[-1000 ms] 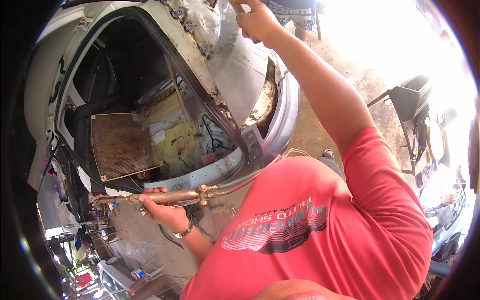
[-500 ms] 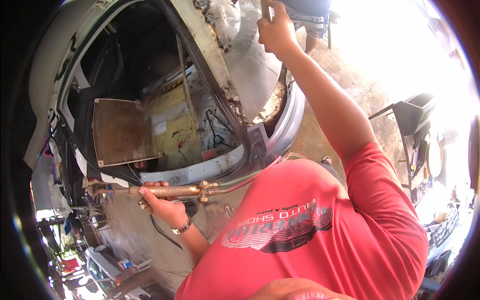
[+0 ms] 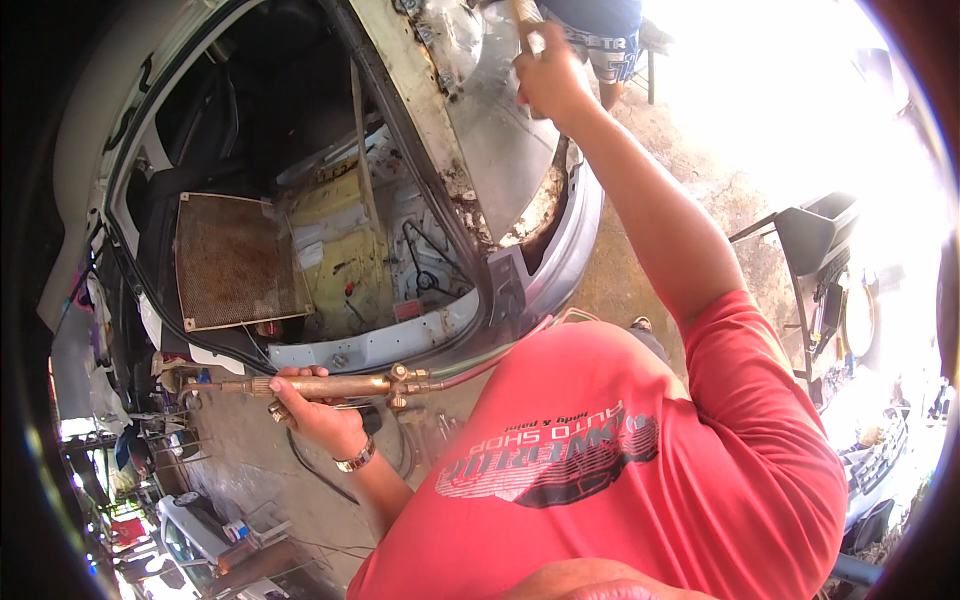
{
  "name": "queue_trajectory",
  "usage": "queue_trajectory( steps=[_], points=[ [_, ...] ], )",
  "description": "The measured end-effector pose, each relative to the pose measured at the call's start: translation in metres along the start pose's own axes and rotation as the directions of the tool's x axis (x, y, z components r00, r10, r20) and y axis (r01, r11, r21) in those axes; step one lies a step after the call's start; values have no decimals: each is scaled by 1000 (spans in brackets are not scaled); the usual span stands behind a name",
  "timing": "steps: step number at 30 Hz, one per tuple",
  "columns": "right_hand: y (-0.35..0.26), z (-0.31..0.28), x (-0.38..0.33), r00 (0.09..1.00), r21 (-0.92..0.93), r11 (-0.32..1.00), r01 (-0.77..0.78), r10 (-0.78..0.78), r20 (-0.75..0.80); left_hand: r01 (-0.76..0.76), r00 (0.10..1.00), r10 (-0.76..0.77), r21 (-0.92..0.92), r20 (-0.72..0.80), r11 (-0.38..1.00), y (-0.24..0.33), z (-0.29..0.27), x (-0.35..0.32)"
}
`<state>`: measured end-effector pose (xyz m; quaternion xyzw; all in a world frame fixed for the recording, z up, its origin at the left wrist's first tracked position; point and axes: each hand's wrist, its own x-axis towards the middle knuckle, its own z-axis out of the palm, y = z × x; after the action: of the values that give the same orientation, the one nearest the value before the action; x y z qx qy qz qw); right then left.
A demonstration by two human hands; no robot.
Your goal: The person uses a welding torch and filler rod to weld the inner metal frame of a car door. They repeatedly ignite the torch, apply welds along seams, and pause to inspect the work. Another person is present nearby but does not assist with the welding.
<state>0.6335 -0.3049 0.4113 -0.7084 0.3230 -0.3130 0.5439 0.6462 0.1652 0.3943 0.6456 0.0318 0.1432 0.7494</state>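
My left hand (image 3: 322,418) grips a brass gas torch (image 3: 345,385) around its body, with the nozzle pointing left and no flame visible. Two hoses (image 3: 480,366), one reddish and one green, run from the torch's valve end toward the car. At the top, my right hand (image 3: 552,78) is wrapped round the wooden handle of a tool (image 3: 523,22) whose head is out of sight. That hand is over a bare sheet-metal patch (image 3: 505,150) on the car's rear body. Rough, rusty metal (image 3: 541,212) borders the patch.
The car's opening (image 3: 365,262) shows a stripped floor and a rusty mesh panel (image 3: 238,262). Another person (image 3: 605,45) stands beyond my right hand. At right is a black tray stand (image 3: 818,235). Dark cable (image 3: 318,468) lies on the concrete below my left hand.
The view has shifted slightly. My right hand has shifted a little with the wooden-handled tool still gripped; my left hand keeps the torch in nearly the same pose.
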Motion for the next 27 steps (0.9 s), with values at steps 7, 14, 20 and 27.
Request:
queue_trajectory(
  steps=[7,14,20,27],
  points=[
    [-13,4,-6,1000,83,996,14,-12,-17,-12,999,14,-30,35,999,-3,-4,1],
    [-37,-1,-4,997,48,999,25,-28,66,40,997,-39,7,-60,999,-2,-6,-1],
    [-54,-4,-14,1000,-76,997,27,-27,1,22,997,-22,2,-75,1000,-1,-7,-5],
    [-42,5,2,998,90,996,26,-32,60,-7,996,6,-17,-91,1000,-1,-4,-6]
  ],
)
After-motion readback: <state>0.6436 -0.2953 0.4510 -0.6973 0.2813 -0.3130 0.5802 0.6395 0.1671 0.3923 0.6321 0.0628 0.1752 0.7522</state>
